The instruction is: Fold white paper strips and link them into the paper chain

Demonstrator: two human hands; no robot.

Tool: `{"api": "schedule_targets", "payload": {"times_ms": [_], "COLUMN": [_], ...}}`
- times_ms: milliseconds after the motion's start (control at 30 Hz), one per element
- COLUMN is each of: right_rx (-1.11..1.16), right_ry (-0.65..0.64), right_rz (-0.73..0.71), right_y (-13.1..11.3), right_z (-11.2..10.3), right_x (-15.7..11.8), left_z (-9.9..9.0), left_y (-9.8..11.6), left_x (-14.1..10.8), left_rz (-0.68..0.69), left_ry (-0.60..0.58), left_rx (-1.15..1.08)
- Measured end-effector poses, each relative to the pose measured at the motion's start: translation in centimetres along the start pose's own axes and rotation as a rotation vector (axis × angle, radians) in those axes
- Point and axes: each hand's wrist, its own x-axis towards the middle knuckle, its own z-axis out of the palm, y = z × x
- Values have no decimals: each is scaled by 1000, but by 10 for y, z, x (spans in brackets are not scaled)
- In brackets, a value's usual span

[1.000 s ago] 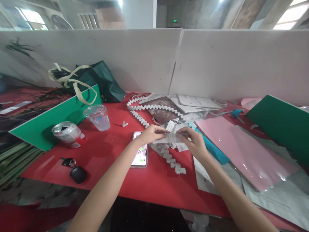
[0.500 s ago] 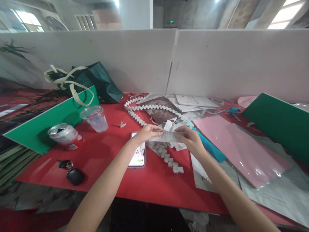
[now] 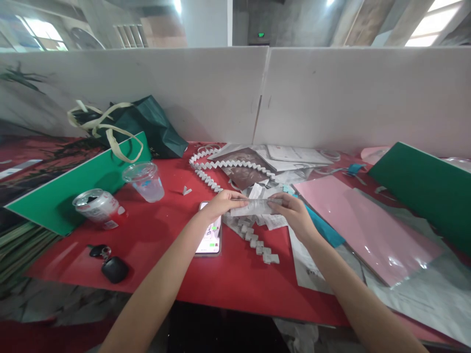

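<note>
- While both bare forearms extend over the glossy red tabletop [image 3: 154, 230], the left hand [image 3: 221, 205] and the right hand [image 3: 292, 213] pinch opposite ends of a narrow folded strip of grey printed paper [image 3: 255, 208].
- Left hand: thumb and fingertips are closed on the strip's left end. Right hand: fingertips are closed on its right end.
- Strip position: raised just above the tabletop, near the middle of the desk, roughly level between the two hands.
- Directly under the strip lies a zigzag chain of small folded grey paper pieces [image 3: 253, 238], with a stepped, blocky outline; a longer run of the same chain [image 3: 221, 166] curves toward the white partition board [image 3: 206, 93].
- A flat rectangular smartphone with a lit screen [image 3: 210, 235] lies beneath the left wrist.
- To the left stand a clear plastic cup with a domed lid [image 3: 144, 181] and a dented metal drink can [image 3: 97, 207], lying tilted beside a rigid green board [image 3: 73, 189].
- A black key fob [image 3: 114, 268] lies near the front edge.
- A smooth, shiny pink sheet [image 3: 362, 225] lies to the right of the right hand.
</note>
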Motion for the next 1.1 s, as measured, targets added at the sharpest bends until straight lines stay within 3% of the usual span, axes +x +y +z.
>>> {"api": "schedule_targets", "payload": {"times_ms": [233, 500, 967, 1033, 1100], "right_rx": [55, 54, 75, 66, 60], "right_ry": [-36, -32, 37, 33, 18], "right_rz": [35, 54, 96, 87, 74], "right_y": [1, 0, 4, 3, 2], "right_z": [-3, -4, -5, -5, -5], "right_x": [1, 1, 3, 2, 1], "left_z": [-4, -5, -3, -2, 1], "left_y": [-3, -3, -2, -5, -6], "left_x": [2, 2, 1, 3, 3], "left_rz": [35, 5, -25, 9, 120], "left_ry": [22, -65, 3, 44, 187], "left_rx": [-33, -172, -210, -117, 76]}}
